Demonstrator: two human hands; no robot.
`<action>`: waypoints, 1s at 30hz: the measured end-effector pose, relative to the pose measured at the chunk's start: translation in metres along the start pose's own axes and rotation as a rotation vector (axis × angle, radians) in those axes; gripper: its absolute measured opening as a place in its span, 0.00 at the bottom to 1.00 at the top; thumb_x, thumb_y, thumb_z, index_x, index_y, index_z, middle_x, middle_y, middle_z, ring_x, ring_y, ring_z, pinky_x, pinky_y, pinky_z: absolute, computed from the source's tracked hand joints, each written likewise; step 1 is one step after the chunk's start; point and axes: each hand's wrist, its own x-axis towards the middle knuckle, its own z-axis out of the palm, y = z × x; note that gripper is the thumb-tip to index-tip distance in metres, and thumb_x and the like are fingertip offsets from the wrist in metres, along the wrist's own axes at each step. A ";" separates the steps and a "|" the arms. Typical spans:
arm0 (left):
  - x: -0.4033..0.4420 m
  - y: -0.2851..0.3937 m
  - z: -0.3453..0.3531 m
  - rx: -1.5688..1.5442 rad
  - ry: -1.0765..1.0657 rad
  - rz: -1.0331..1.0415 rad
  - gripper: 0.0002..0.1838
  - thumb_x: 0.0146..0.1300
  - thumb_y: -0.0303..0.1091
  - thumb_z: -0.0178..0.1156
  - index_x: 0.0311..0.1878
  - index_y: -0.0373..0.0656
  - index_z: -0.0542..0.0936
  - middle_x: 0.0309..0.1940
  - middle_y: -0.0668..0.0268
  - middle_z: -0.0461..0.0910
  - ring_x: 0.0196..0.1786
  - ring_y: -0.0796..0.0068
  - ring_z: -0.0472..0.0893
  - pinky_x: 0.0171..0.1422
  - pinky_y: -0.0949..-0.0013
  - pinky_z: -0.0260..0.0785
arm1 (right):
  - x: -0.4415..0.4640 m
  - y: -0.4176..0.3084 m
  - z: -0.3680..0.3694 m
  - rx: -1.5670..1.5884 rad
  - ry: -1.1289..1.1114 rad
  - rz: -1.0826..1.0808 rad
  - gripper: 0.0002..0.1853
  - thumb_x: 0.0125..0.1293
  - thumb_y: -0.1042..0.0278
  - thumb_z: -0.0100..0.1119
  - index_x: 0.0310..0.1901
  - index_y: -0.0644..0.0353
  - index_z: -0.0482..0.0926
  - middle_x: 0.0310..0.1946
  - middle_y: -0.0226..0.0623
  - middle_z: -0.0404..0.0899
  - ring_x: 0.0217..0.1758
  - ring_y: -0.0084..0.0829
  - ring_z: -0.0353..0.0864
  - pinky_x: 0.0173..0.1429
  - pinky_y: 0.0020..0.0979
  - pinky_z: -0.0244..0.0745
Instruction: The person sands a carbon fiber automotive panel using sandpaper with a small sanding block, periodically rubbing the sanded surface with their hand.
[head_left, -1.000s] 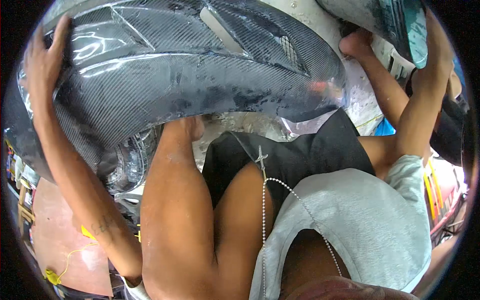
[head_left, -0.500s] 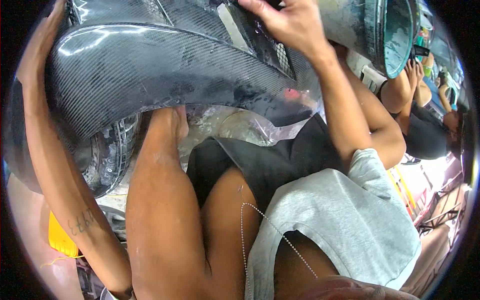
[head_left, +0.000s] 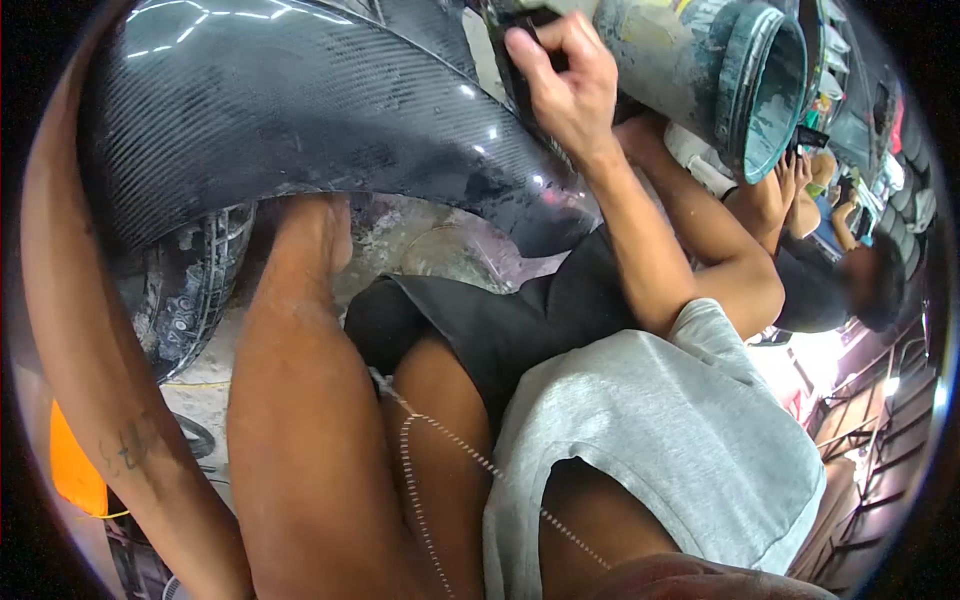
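A curved, glossy carbon-fibre panel point(head_left: 290, 110) with a woven pattern fills the upper left, its lower edge arching above my leg. My right hand point(head_left: 575, 85) is over the panel's right end at the top, fingers curled round a small dark piece point(head_left: 532, 20) whose kind I cannot make out. Up the left edge runs my left forearm point(head_left: 95, 370) beside the panel; the hand itself lies beyond the top of the view.
Under the panel stands a worn tyre point(head_left: 200, 290). A dirty bucket point(head_left: 690, 70) lies tilted at the upper right, its mouth facing right. Another person point(head_left: 835, 280) sits farther right, hands raised. An orange object point(head_left: 75, 465) is at lower left.
My right hand has curled its fingers and come lower in view. My left hand has gone out of view at the top. The panel appears shifted up and left in view.
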 end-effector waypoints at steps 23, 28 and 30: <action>-0.001 0.018 -0.020 -0.017 -0.165 -0.165 0.39 0.68 0.66 0.55 0.67 0.40 0.76 0.62 0.47 0.79 0.69 0.48 0.75 0.76 0.41 0.57 | 0.006 0.004 0.019 -0.008 0.131 0.003 0.11 0.61 0.73 0.76 0.29 0.65 0.79 0.25 0.38 0.74 0.29 0.34 0.72 0.35 0.33 0.67; 0.002 0.034 -0.027 0.004 -0.256 -0.254 0.40 0.68 0.66 0.55 0.71 0.43 0.74 0.66 0.48 0.76 0.72 0.50 0.73 0.79 0.46 0.56 | -0.004 0.007 0.012 -0.019 0.112 0.018 0.11 0.61 0.74 0.75 0.29 0.64 0.79 0.25 0.38 0.74 0.29 0.35 0.72 0.35 0.34 0.67; 0.003 0.042 -0.038 0.052 -0.243 -0.265 0.40 0.69 0.67 0.55 0.72 0.45 0.73 0.68 0.49 0.75 0.73 0.51 0.71 0.80 0.48 0.56 | -0.010 0.003 0.009 0.028 0.100 0.075 0.10 0.61 0.75 0.74 0.28 0.64 0.79 0.25 0.39 0.74 0.29 0.36 0.73 0.35 0.35 0.68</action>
